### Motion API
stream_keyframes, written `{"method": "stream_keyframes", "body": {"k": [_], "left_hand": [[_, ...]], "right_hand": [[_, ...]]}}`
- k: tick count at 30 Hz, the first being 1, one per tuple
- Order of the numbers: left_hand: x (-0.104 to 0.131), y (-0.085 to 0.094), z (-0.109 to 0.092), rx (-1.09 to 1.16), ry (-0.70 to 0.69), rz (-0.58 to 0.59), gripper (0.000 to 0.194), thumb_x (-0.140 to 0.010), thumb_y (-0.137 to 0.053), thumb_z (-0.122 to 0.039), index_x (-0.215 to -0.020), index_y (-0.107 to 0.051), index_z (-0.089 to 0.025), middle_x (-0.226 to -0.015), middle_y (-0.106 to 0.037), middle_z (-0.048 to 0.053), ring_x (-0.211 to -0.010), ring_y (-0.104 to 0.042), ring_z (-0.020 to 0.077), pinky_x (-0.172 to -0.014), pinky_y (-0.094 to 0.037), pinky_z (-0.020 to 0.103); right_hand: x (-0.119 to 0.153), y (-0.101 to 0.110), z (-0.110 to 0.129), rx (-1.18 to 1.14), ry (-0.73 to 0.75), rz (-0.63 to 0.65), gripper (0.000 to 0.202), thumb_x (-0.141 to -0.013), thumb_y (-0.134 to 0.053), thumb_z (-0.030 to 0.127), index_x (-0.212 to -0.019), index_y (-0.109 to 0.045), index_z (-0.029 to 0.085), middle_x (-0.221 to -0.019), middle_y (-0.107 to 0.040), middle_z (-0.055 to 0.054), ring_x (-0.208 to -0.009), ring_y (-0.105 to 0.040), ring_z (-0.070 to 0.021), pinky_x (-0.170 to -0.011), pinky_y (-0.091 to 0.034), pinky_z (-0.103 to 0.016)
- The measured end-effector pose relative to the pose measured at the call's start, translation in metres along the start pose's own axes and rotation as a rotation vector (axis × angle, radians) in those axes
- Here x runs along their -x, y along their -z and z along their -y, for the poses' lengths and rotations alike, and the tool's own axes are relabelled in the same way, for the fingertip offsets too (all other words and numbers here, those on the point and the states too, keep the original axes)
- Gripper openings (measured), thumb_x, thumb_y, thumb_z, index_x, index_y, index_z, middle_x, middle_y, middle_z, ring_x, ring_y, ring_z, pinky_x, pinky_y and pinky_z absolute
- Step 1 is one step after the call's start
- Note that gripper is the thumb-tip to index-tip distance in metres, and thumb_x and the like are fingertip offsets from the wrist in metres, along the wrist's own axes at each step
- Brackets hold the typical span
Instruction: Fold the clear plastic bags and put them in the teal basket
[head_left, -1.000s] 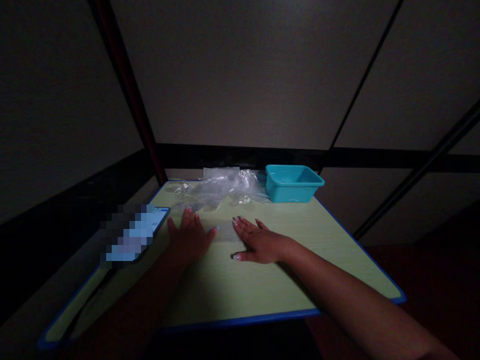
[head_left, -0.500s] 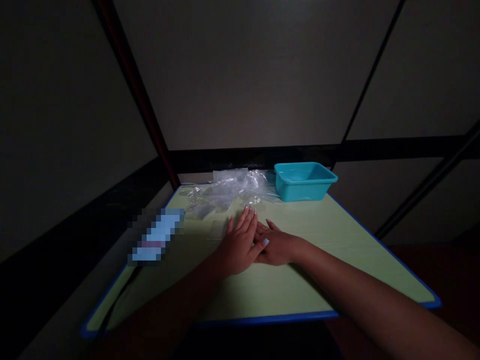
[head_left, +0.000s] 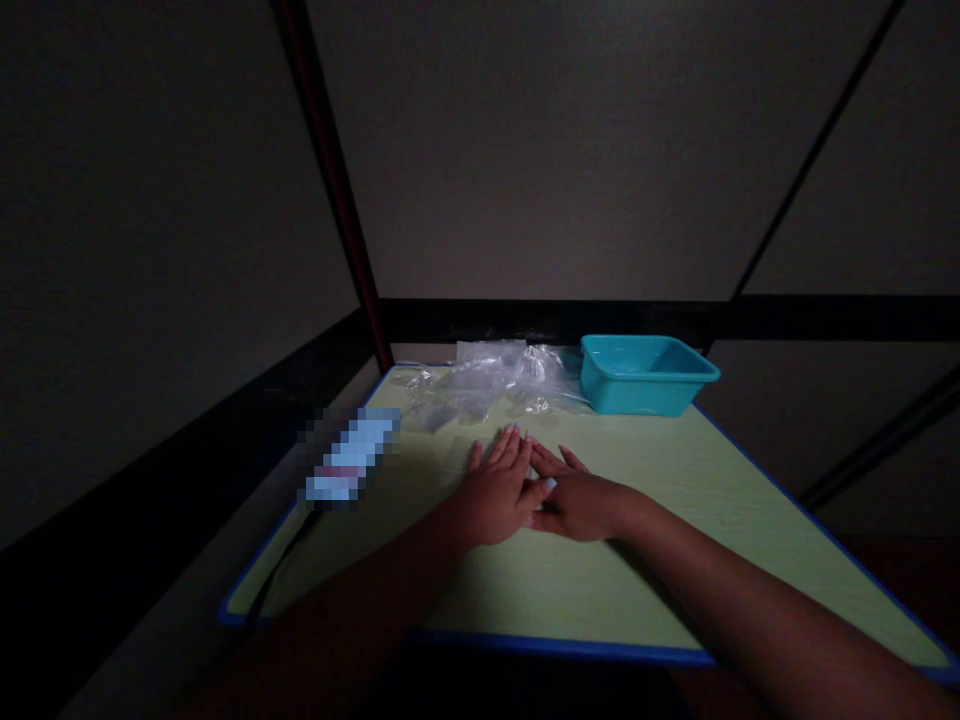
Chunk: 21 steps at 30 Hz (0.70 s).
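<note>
My left hand (head_left: 495, 497) lies flat and open near the middle of the table, fingers pointing to the far side. Its thumb reaches over the fingers of my right hand (head_left: 589, 503), which is also flat with fingers stretched to the left. A faint clear plastic piece (head_left: 455, 458) shows at the left hand's edge, partly under it; how far it runs beneath the palms is hidden. Beyond the fingertips lies a crumpled pile of clear plastic bags (head_left: 491, 375).
A turquoise plastic basin (head_left: 637, 395) stands at the far right of the pale green table (head_left: 735, 560), which has a blue edge. A pixelated light-blue item (head_left: 352, 455) with a dark strap lies at the left edge. Walls close in behind and left.
The camera has turned a little left, so everything sits further right in view. My right hand has slid slightly out from beneath the left, and its thumb now shows.
</note>
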<state>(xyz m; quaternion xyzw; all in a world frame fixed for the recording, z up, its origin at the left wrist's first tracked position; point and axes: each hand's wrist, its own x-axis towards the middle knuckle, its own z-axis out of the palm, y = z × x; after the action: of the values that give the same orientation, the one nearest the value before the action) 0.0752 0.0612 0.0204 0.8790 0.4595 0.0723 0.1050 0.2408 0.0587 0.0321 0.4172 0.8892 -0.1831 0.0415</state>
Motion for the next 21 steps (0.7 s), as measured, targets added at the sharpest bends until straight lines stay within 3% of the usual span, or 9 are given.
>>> {"method": "stream_keyframes", "body": {"k": [11,18,21], "left_hand": [[0.0042,0.0019,0.0021,0.044,0.011,0.034,0.071,-0.092,-0.01,-0.057,-0.147,-0.01,-0.014,-0.154,-0.005,0.011,-0.142,0.0,0.023,-0.11,-0.007,0.056],[0.0043,0.0035,0.0011,0.043,0.017,0.025,0.07,-0.092,-0.013,-0.057,-0.148,-0.01,-0.014,-0.154,-0.005,0.011,-0.142,0.0,0.0229,-0.111,-0.009,0.053],[0.0031,0.0017,0.0002,0.033,0.09,0.021,0.071,-0.092,-0.012,-0.056,-0.147,-0.012,-0.011,-0.153,-0.007,0.012,-0.142,-0.001,0.0239,-0.111,-0.01,0.053]], "right_hand": [[0.0035,-0.0001,-0.0033,0.012,0.038,-0.116,0.056,-0.085,-0.05,0.053,-0.134,-0.048,0.026,-0.153,0.001,-0.01,-0.139,0.008,-0.0317,-0.107,-0.004,-0.057],[0.0069,0.002,-0.0014,0.025,0.084,-0.081,0.05,-0.085,-0.049,0.054,-0.131,-0.05,0.032,-0.153,0.002,-0.006,-0.139,0.006,-0.0302,-0.106,0.001,-0.059],[0.0064,0.0024,-0.0002,0.026,0.077,-0.049,0.054,-0.084,-0.049,0.056,-0.134,-0.045,0.035,-0.153,0.001,-0.006,-0.139,0.006,-0.0292,-0.106,0.001,-0.059]]}}
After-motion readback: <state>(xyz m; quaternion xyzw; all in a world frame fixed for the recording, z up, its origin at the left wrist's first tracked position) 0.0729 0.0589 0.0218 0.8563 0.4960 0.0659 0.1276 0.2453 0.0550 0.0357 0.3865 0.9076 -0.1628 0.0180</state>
